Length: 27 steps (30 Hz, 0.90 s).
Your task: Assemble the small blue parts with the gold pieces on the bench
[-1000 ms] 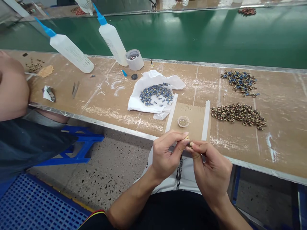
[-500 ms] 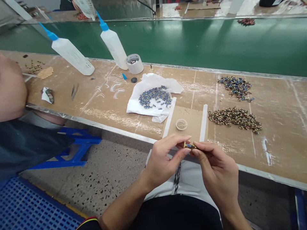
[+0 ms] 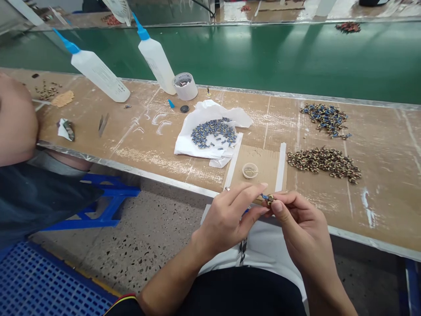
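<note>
My right hand (image 3: 304, 226) pinches a small blue-and-brass part (image 3: 270, 199) between thumb and forefinger, just over the table's front edge. The brass end sits at the right fingertips, and the blue end points left. My left hand (image 3: 230, 213) is curled at that blue end, fingers above and thumb below. What its fingers grip is mostly hidden; a speck of blue shows beneath them. Close ahead of both hands stands a small round clear cup (image 3: 250, 171) with a thin wire-like piece across it. Beyond it, many small blue pieces (image 3: 210, 129) lie on white paper (image 3: 187, 142).
Two piles are at right: blue-and-brass parts (image 3: 325, 117) and darker brass parts (image 3: 324, 162). Blue-tipped bottles (image 3: 98, 77) and a tape roll (image 3: 185, 90) stand farther back. A green belt (image 3: 263, 61) runs behind. Another person's arm (image 3: 16, 118) rests at left.
The part has turned in my fingers, with its blue end now showing at the left. Both hands have shifted slightly right, and the left fingers have extended over it.
</note>
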Motion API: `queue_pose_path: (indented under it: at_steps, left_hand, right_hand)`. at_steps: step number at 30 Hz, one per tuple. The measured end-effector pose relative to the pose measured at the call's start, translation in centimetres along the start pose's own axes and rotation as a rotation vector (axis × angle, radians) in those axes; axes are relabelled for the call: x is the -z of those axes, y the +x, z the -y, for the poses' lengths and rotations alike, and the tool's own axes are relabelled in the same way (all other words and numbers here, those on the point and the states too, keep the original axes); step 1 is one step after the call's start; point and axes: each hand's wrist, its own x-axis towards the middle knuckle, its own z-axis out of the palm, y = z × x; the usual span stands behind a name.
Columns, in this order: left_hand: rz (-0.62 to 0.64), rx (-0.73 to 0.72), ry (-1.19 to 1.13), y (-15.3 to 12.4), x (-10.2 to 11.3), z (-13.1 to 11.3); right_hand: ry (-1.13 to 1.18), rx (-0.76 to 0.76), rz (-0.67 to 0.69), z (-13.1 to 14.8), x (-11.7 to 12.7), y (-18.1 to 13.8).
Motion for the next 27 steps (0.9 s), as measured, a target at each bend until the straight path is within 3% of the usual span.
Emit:
queue_pose_path:
  at_steps: [6,11,15,20,24,27]
  left_hand:
    - [0.139,-0.02,0.019,0.4,0.9,0.2]
    - [0.242,0.084,0.075,0.4,1.0,0.1]
    - [0.285,0.224,-0.057,0.5,1.1,-0.1]
    - [0.34,0.337,-0.192,0.8,1.4,-0.8]
    - [0.248,0.391,-0.209,0.5,0.7,-1.2]
    - [0.148,0.319,-0.144,-0.1,-0.2,-1.3]
  right_hand:
    - [0.026,-0.038,0.091,0.2,0.1,0.3]
    - [-0.103,-0.048,0.143,0.7,0.0,0.3]
    - [-0.269,0.095,0.11,0.5,0.6,0.3]
    - [-0.496,0.209,0.239,0.5,1.9,0.8]
    - [-0.438,0.164,0.117,0.3,2.1,0.9]
    - [-0.321,0.074,-0.012,0.1,1.7,0.7]
